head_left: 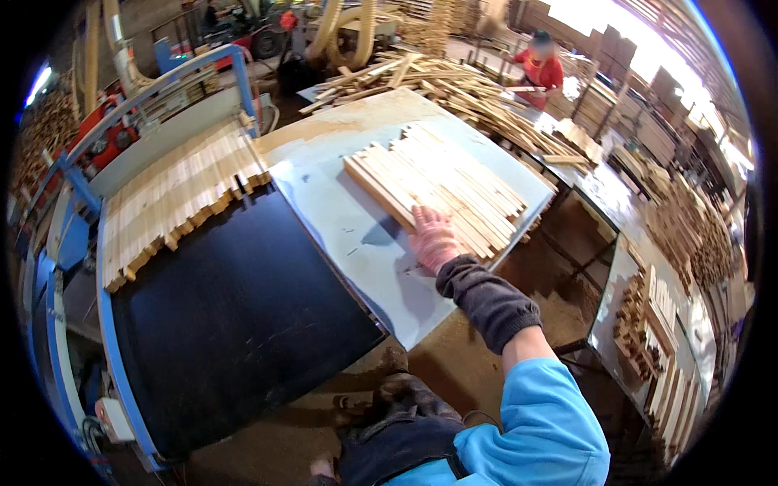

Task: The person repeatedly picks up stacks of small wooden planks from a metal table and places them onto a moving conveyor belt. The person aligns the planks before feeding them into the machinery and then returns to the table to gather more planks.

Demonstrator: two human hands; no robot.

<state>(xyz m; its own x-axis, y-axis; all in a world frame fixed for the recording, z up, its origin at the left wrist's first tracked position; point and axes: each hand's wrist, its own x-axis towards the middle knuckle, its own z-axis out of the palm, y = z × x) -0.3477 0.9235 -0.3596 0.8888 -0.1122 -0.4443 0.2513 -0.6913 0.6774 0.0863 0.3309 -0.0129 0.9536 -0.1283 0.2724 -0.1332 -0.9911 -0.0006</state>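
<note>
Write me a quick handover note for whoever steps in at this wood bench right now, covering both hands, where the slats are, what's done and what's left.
Right hand: gloved, lying flat on the near edge of the batch of wooden slats, not gripping.
Left hand: out of view.
Slats: the batch lies side by side on the grey table, its far ends uneven. A second row of slats sits at the far end of the black conveyor belt. A loose pile of sticks lies beyond the table, near another person in red.
Done: one batch gathered on the table.
Left: the batch looks unsquared; the belt row is untouched.
</note>
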